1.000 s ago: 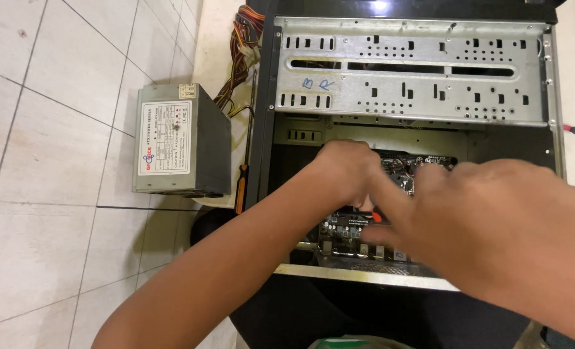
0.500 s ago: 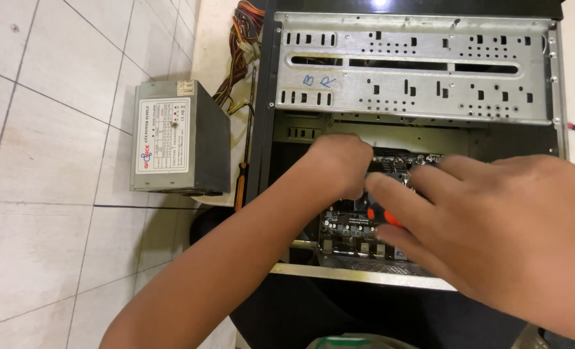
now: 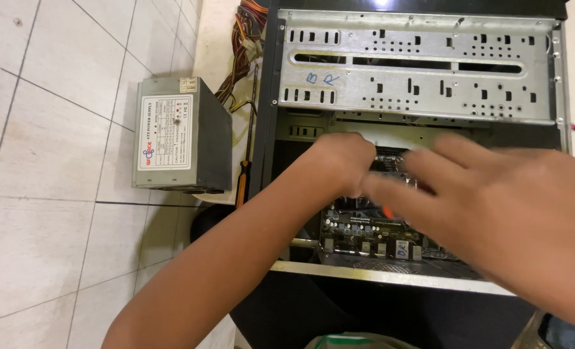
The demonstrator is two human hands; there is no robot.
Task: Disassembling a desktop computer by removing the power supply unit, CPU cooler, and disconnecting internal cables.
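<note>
An open black computer case (image 3: 265, 129) lies in front of me, with a grey metal drive cage (image 3: 417, 77) across its top. Lower inside sits a dark motherboard (image 3: 365, 229). My left hand (image 3: 342, 161) reaches into the case over the board with its fingers curled down; what it grips is hidden. Coming in from the right, my right hand (image 3: 481, 194) is blurred, its fingers stretched out toward the left hand above the board. A small orange part (image 3: 387, 211) shows just under those fingertips.
A grey power supply box (image 3: 171, 132) stands on the tiled floor left of the case, its coloured cables (image 3: 242, 45) running up beside it. A screwdriver with an orange handle (image 3: 243, 178) lies between the box and the case.
My right hand has moved up and left, and its fingers have spread out toward the left hand. The left hand has stayed in nearly the same spot.
</note>
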